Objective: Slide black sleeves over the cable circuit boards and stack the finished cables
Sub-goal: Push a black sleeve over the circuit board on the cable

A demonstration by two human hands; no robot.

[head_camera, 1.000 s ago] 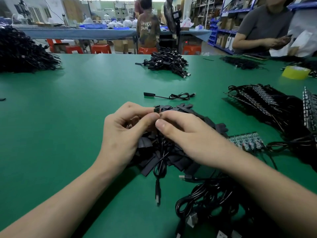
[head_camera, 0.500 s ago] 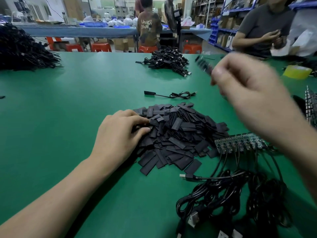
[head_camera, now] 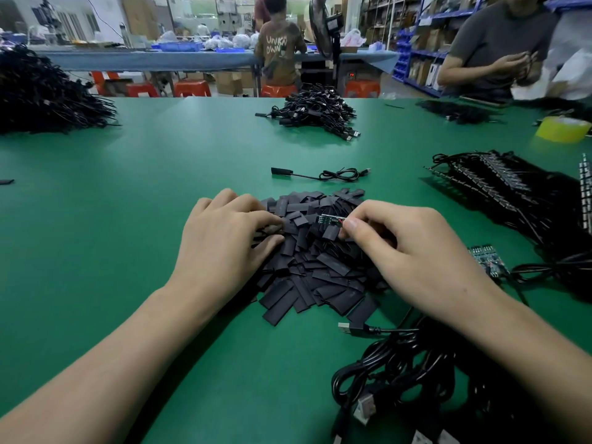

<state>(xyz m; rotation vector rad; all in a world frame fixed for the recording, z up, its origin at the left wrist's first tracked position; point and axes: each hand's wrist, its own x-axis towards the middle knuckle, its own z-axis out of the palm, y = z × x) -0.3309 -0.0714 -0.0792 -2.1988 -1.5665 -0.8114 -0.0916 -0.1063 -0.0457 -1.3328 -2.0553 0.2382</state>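
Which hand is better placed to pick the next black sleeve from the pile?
Left. The left hand rests with its fingertips on the sleeve pile, right among loose sleeves. The right hand is occupied, pinching a bare circuit board above the pile.

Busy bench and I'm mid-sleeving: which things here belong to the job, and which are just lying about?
Job: board pinched in right hand; left hand at sleeve pile; unsleeved cables; sleeved cable; far cable heap.
Lying about: tape roll; fan; stools.
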